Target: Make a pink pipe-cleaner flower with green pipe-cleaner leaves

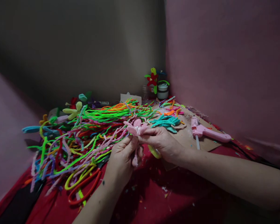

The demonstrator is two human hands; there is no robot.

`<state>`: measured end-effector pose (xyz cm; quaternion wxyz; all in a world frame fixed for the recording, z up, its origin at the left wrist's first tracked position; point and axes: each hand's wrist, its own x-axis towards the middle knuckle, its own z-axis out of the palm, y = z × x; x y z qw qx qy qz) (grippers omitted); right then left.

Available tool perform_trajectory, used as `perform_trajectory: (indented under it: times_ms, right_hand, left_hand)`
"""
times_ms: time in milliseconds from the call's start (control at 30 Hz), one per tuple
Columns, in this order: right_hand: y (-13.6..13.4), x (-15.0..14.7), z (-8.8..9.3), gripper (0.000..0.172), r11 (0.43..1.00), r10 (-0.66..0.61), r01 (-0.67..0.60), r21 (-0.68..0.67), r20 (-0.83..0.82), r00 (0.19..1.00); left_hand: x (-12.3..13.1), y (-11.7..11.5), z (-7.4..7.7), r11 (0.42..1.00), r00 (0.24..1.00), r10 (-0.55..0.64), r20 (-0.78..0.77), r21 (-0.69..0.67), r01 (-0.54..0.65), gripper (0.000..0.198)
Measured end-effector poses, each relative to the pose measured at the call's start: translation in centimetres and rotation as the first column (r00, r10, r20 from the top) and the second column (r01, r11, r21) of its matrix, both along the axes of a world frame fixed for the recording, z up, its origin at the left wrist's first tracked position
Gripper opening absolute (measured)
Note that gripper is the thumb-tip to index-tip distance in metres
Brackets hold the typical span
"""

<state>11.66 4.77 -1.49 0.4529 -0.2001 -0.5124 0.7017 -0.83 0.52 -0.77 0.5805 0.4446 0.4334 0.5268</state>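
A pink pipe-cleaner flower (136, 127) with a whitish centre is held up between both hands, in the middle of the head view. My left hand (123, 160) is closed around its lower side, and a pink stem end hangs down by the fingers. From the right, my right hand (164, 144) pinches a petal near the flower's centre. Below the right hand a yellow loop (154, 151) shows, partly hidden. Just left of the hands spreads a large pile of coloured pipe cleaners (102, 124).
A pink glue gun (208, 132) lies on a cardboard sheet (189, 140) at right, its cord running off right. Turquoise pipe-cleaner pieces (165, 121) lie on the cardboard. Red-handled scissors (85, 193) stick out of the pile. At the back stand finished flowers (152, 79) and a lidded cup (163, 91).
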Motion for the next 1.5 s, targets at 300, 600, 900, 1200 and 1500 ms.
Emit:
perform_trajectory:
  times_ms: [300, 600, 900, 1200, 1500]
  right_hand:
    - [0.2, 0.8, 0.6, 0.020, 0.996, 0.081, -0.080, 0.028, -0.037, 0.996]
    - [-0.2, 0.7, -0.3, 0.019, 0.993, 0.117, -0.117, -0.016, -0.012, 0.993]
    - [-1.1, -0.7, 0.2, 0.036, 0.986, 0.120, -0.136, -0.091, -0.165, 0.979]
    - [-1.0, -0.7, 0.6, 0.027, 0.971, -0.006, -0.053, -0.235, -0.241, 0.971]
    - [-0.4, -1.0, -1.5, 0.025, 0.976, -0.164, 0.153, -0.151, -0.060, 0.985]
  left_hand:
    - [-0.4, 0.0, 0.6, 0.987, 0.971, -0.147, 0.189, -0.032, 0.156, 0.018]
    - [-2.0, 0.7, 0.2, 0.891, 0.897, -0.360, 0.256, -0.191, 0.412, 0.027]
    - [-0.6, 0.6, 0.2, 0.985, 0.982, -0.149, 0.119, -0.071, 0.158, 0.028]
    - [0.4, -0.8, 0.1, 0.911, 0.876, 0.326, -0.355, 0.366, -0.191, 0.040]
    - [-0.2, -0.5, -1.9, 0.766, 0.654, 0.562, -0.507, 0.617, -0.180, 0.023]
